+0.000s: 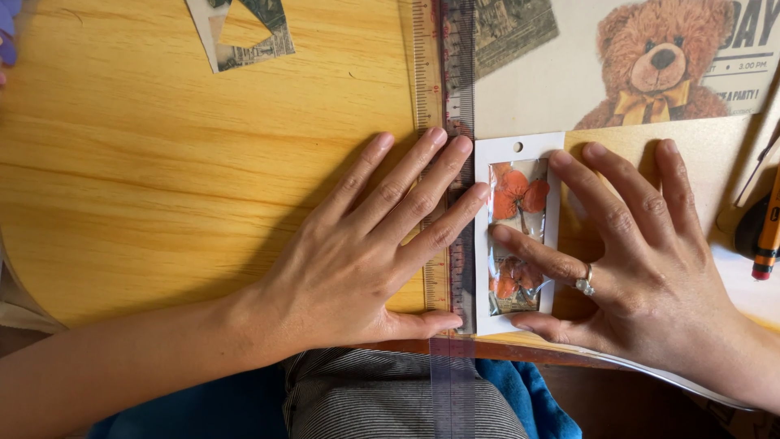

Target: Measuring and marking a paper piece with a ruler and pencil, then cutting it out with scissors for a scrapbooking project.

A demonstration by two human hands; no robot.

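Note:
My left hand (370, 252) lies flat on the wooden table (162, 179), fingers spread, its fingertips pressing on a clear ruler (459, 97) that runs up and down the table. Just right of the ruler lies a white card frame (520, 148) with a clear window showing pressed orange flowers (520, 195). My right hand (642, 252), with a ring on one finger, rests flat on that card, index finger across the window and thumb at its lower edge. Neither hand grips anything.
A teddy bear picture (654, 61) lies at the top right, next to a dark printed paper scrap (508, 28). A cut paper piece (244, 32) lies at the top left. An orange pencil (768, 236) sits at the right edge. Striped and blue cloth (390, 402) shows below the table edge.

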